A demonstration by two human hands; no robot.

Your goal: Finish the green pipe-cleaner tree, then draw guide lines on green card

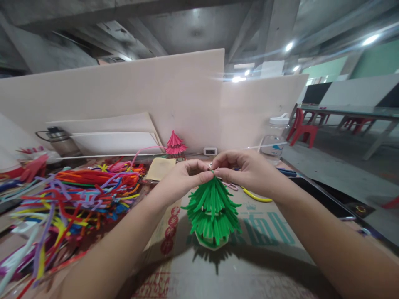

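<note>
A green tree [214, 207] made of fuzzy strips in layers stands upright over the printed cardboard [262, 265], with a pale base showing under its lowest layer. My left hand [190, 176] pinches the tree's tip from the left, thumb and fingers pressed together. From the right, my right hand [240, 166] pinches at the same tip, its fingertips almost touching those of my left hand. What lies between the fingertips is mostly hidden.
Colourful fuzzy stems [90, 191] are heaped at the left. Behind the hands are a small red tree [175, 145], a small digital clock [210, 151] and a clear bottle [274, 141]. Yellow-handled pliers [257, 196] and a phone [321, 199] lie at the right.
</note>
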